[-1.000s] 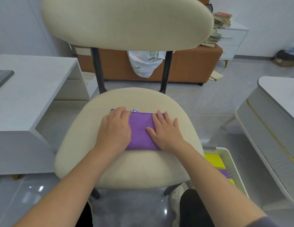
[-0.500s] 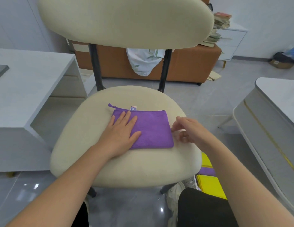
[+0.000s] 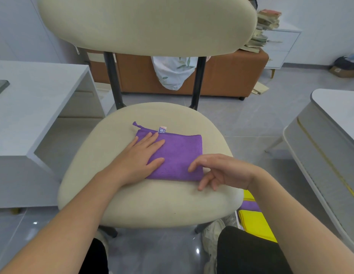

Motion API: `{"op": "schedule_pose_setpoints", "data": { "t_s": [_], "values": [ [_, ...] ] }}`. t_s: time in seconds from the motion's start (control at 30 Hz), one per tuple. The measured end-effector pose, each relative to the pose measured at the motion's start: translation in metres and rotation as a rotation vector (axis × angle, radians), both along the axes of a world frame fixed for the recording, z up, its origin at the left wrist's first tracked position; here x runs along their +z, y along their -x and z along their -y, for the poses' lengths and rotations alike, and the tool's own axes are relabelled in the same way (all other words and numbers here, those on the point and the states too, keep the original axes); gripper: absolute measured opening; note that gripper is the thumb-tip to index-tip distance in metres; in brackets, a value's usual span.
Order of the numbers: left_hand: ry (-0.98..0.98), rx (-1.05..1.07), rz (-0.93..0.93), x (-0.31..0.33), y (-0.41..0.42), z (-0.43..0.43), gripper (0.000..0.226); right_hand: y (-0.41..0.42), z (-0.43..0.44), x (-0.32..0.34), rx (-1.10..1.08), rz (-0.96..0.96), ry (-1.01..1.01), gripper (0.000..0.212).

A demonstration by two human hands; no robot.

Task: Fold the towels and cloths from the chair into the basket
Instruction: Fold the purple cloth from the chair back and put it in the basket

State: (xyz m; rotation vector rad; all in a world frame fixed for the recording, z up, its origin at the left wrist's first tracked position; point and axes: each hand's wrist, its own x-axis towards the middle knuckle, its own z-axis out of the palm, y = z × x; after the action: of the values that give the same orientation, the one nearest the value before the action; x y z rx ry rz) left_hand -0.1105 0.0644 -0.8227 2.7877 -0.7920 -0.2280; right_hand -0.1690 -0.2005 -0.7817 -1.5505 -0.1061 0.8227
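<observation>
A: Pressing flat with straight fingers, the left hand (image 3: 141,155) pins the left half of the purple cloth (image 3: 180,153); it grips nothing.
B: And the right hand (image 3: 221,171)?
A: Loose, with the fingers spread and a little bent. It hovers at the cloth's near right corner, thumb over the fabric, holding nothing.
B: Where does the cloth lie?
A: Folded to a small rectangle, mid chair seat (image 3: 152,202).
B: Which step, then?
A: Folding looks nearly done, I judge. Next the right hand must pinch that edge, for one more fold or to lift the packet into the basket (image 3: 230,219) low on the right, where yellow cloths (image 3: 255,224) already lie.
</observation>
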Motion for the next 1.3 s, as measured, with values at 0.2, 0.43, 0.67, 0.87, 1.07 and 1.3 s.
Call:
{"op": "schedule_pose_setpoints", "data": {
  "t_s": [0.2, 0.43, 0.67, 0.87, 1.07, 1.3],
  "values": [
    [-0.024, 0.042, 0.012, 0.003, 0.005, 0.007, 0.086, -0.001, -0.012, 0.002, 0.083, -0.002, -0.005, 0.023],
    [-0.066, 0.040, 0.045, -0.001, 0.004, 0.008, 0.088, 0.001, -0.011, 0.011, 0.199, 0.083, 0.206, 0.017],
    [-0.088, 0.035, 0.048, 0.000, 0.004, 0.006, 0.086, -0.003, 0.006, 0.019, 0.220, 0.137, 0.353, 0.019],
    [-0.120, 0.039, 0.056, 0.002, 0.005, 0.008, 0.083, -0.003, 0.012, 0.022, 0.164, 0.164, 0.489, 0.027],
    [-0.056, 0.041, 0.130, 0.005, 0.008, 0.017, 0.082, -0.008, -0.011, -0.002, -0.391, 0.711, 0.597, 0.013],
    [-0.109, 0.053, 0.051, -0.004, 0.002, 0.017, 0.063, -0.006, -0.005, 0.006, -0.506, 0.399, 0.605, 0.019]
  ]
}}
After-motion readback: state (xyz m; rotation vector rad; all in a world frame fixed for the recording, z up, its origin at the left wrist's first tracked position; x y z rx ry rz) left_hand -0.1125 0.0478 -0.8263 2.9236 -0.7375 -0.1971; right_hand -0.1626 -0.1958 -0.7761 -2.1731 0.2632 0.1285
